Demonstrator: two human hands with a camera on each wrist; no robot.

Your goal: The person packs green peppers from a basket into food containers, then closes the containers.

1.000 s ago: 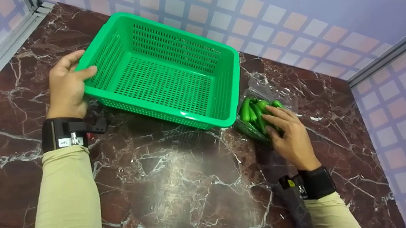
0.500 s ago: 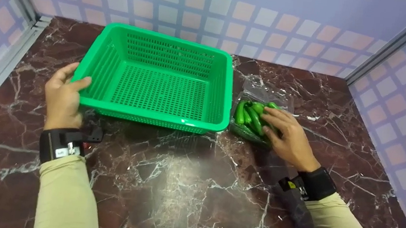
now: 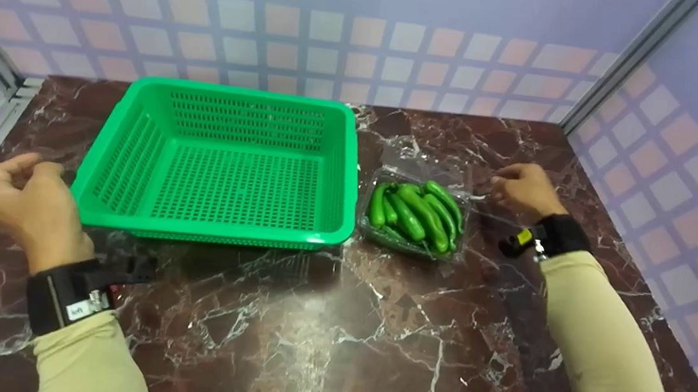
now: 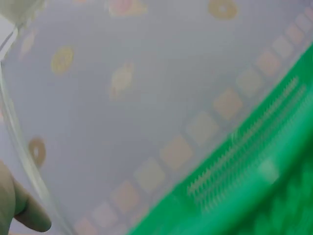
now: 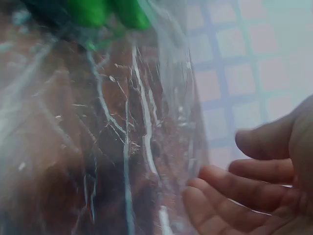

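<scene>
In the head view a green plastic basket (image 3: 217, 230) sits at left centre with nothing in it. My left hand (image 3: 34, 210) is off its left side, fingers loosely curled and holding nothing; only a fingertip shows in the left wrist view. Right of the basket lies a clear plastic box (image 3: 374, 235) filled with several long green peppers (image 3: 411, 215). Its clear lid (image 3: 416, 161) is folded back behind it. My right hand (image 3: 525, 190) hovers just right of the lid. In the right wrist view its bent, relaxed fingers are close to the clear plastic; contact cannot be told.
The dark red marbled tabletop (image 3: 244, 352) extends in front of the basket and box. A pale wall (image 3: 362, 56) with printed squares stands behind. Metal-framed panels rise at left and right.
My left hand has let go of the basket and moved left. My right hand has lifted off the peppers and moved right, beside the lid. The head view has shifted, showing things lower and further left.
</scene>
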